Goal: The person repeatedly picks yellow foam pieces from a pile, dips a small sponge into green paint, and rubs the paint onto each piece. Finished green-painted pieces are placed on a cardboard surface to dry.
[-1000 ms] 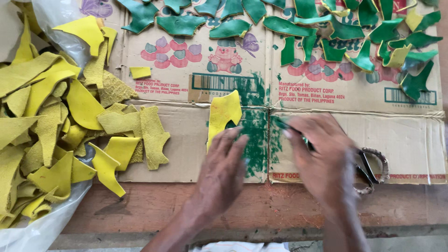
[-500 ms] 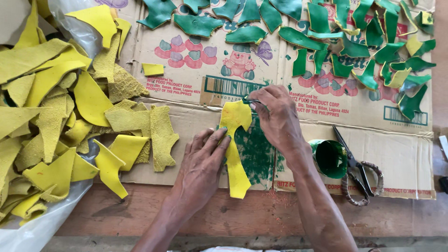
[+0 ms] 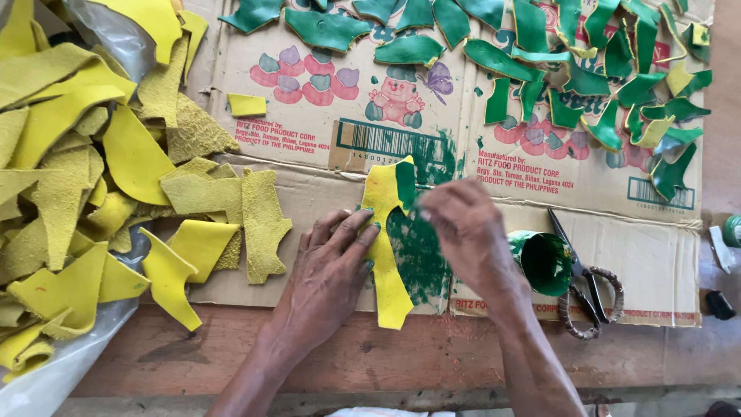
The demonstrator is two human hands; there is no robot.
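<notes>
While left hand [image 3: 328, 270] fingers press flat on the yellow scrap [image 3: 384, 239], right hand [image 3: 463, 224] fingers bunch together, painting it green

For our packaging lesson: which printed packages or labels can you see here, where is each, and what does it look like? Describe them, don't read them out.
Flattened carton: brown work mat under both hands, red print.
Cartoon panel: top centre, pink and green figures.
Barcode: centre, black bars, smeared green.
Second barcode: right, black bars.
</notes>
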